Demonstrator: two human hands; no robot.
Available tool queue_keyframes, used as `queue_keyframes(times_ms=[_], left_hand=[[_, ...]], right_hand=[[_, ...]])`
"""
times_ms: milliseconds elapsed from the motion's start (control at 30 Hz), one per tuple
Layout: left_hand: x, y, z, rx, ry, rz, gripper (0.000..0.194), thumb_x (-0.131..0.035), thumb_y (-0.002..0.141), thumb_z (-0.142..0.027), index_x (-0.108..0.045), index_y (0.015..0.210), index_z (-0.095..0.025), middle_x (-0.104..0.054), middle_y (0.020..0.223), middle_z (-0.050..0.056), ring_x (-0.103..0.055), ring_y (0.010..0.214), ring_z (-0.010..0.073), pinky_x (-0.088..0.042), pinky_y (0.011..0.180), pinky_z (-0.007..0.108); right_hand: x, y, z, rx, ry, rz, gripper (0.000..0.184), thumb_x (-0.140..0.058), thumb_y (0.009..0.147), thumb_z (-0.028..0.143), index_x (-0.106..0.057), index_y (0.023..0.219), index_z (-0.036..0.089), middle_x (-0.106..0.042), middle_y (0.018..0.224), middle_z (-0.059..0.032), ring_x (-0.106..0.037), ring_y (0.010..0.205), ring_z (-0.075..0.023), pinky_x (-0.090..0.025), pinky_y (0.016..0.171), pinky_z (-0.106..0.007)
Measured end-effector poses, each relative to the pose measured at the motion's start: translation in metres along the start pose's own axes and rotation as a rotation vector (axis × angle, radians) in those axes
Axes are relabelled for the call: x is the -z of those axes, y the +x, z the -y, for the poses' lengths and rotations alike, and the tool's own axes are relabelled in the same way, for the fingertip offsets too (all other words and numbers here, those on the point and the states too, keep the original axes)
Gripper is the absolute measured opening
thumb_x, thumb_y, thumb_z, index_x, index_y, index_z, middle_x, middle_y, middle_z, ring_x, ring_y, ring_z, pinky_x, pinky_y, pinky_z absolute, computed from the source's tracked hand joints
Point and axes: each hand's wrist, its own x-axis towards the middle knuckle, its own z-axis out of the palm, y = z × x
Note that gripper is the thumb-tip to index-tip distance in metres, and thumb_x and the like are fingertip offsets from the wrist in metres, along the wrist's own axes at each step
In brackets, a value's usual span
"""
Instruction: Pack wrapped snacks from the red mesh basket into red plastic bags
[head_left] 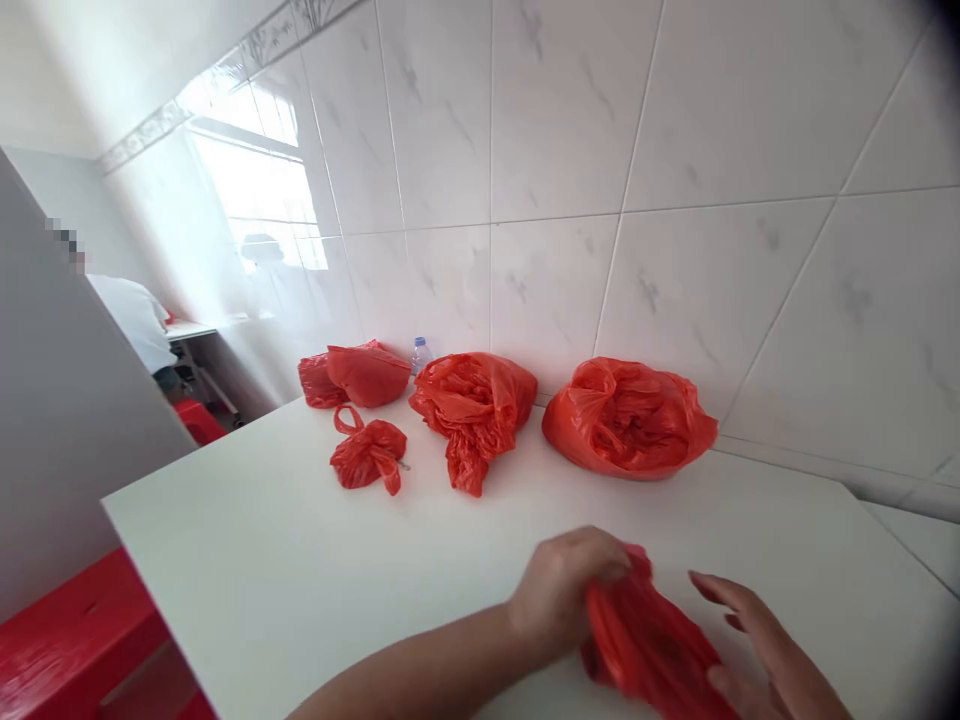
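My left hand (566,590) is closed round the upper end of a red plastic bag (652,640) over the front of the white table (300,560). The bag hangs crumpled and a little blurred, its lower part cut off by the frame edge. To its right is my right hand (772,650), with the fingers stretched out and apart and the thumb close to or touching the bag's side. Farther back, a wide, gathered red bag (630,420) rests against the wall. Beside it lies another crumpled red bag (480,400), its twisted end pointing forward.
A small knotted red bag (367,455) with a loop lies on the left part of the table. Behind it are more red bags (360,375) and a clear bottle with a blue cap (421,353). Red stools (82,630) stand at lower left. A person in white (135,320) is farther off.
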Motion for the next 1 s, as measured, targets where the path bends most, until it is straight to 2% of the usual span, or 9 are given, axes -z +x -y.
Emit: queue_keyframes(times_ms=[133,233,333,400,467,567,633,767,1000], left_hand=[[0.059,-0.004,-0.002,0.237,0.024,-0.291,0.02,-0.04,0.093,-0.021,-0.058,0.088,-0.018,-0.07,0.088,0.004,-0.068,0.074,0.0153,-0.054,0.068,0.026],[0.116,-0.02,0.002,0.321,0.156,-0.456,0.019,-0.044,0.091,-0.025,-0.061,0.085,-0.019,-0.069,0.089,0.004,-0.066,0.08,0.017,-0.053,0.072,0.028],[0.17,-0.041,0.014,0.411,0.363,-0.708,0.017,-0.048,0.089,-0.03,-0.061,0.093,-0.02,-0.066,0.097,0.004,-0.062,0.093,0.0201,-0.048,0.086,0.035],[0.194,-0.054,0.023,0.471,0.48,-0.838,0.022,-0.046,0.089,-0.034,-0.058,0.101,-0.02,-0.061,0.106,0.006,-0.057,0.104,0.024,-0.043,0.095,0.043],[0.204,-0.065,0.032,0.53,0.566,-0.859,0.035,-0.057,0.081,-0.037,-0.054,0.111,-0.02,-0.052,0.125,0.01,-0.047,0.119,0.0305,-0.035,0.102,0.052],[0.196,-0.071,0.039,0.57,0.706,-0.726,0.06,-0.07,0.069,-0.038,-0.048,0.122,-0.022,-0.032,0.144,0.013,-0.03,0.134,0.0364,-0.027,0.107,0.058],[0.182,-0.067,0.04,0.479,0.821,-0.57,0.056,-0.068,0.073,-0.038,-0.047,0.123,-0.024,-0.029,0.147,0.011,-0.025,0.137,0.0347,-0.028,0.107,0.057],[0.151,-0.036,0.038,0.186,0.826,-0.256,0.028,-0.058,0.084,-0.029,-0.054,0.112,-0.025,-0.04,0.14,0.011,-0.036,0.131,0.0304,-0.037,0.103,0.051],[0.098,0.035,0.025,-0.013,0.554,0.073,0.019,-0.055,0.086,-0.02,-0.06,0.103,-0.024,-0.06,0.118,0.006,-0.055,0.11,0.0202,-0.046,0.094,0.036]], right_hand=[[0.011,0.001,-0.032,-0.14,0.023,-0.017,0.043,-0.046,0.084,0.051,-0.052,0.12,0.029,-0.056,0.127,-0.0042,-0.055,0.115,-0.0244,-0.049,0.089,-0.033],[0.012,0.004,-0.04,-0.338,0.064,-0.015,0.043,-0.043,0.082,0.061,-0.059,0.106,0.028,-0.062,0.115,-0.0036,-0.059,0.108,-0.0232,-0.051,0.084,-0.03],[0.012,0.008,-0.036,-0.403,0.086,0.003,0.049,-0.043,0.077,0.068,-0.061,0.097,0.028,-0.065,0.108,-0.0036,-0.06,0.104,-0.0239,-0.051,0.082,-0.03],[0.012,0.011,-0.03,-0.417,0.077,-0.001,0.051,-0.042,0.076,0.07,-0.062,0.094,0.027,-0.066,0.106,-0.0037,-0.061,0.102,-0.0241,-0.051,0.082,-0.031],[0.013,0.013,-0.025,-0.427,0.067,-0.011,0.049,-0.042,0.076,0.069,-0.063,0.092,0.027,-0.067,0.104,-0.0037,-0.061,0.099,-0.0234,-0.05,0.082,-0.03],[0.013,0.015,-0.018,-0.388,0.057,-0.012,0.043,-0.043,0.08,0.063,-0.062,0.091,0.025,-0.066,0.102,-0.0039,-0.061,0.095,-0.0216,-0.049,0.081,-0.029],[0.012,0.015,-0.013,-0.339,0.032,-0.002,0.038,-0.043,0.083,0.058,-0.061,0.089,0.025,-0.065,0.1,-0.0043,-0.061,0.092,-0.0204,-0.049,0.079,-0.028],[0.011,0.014,-0.005,-0.291,-0.004,0.023,0.029,-0.042,0.086,0.047,-0.059,0.085,0.024,-0.062,0.1,-0.0043,-0.06,0.09,-0.0187,-0.048,0.078,-0.028],[0.011,0.013,-0.015,-0.275,-0.006,0.058,0.026,-0.043,0.084,0.044,-0.06,0.086,0.025,-0.061,0.103,-0.004,-0.061,0.093,-0.0178,-0.049,0.082,-0.027]])
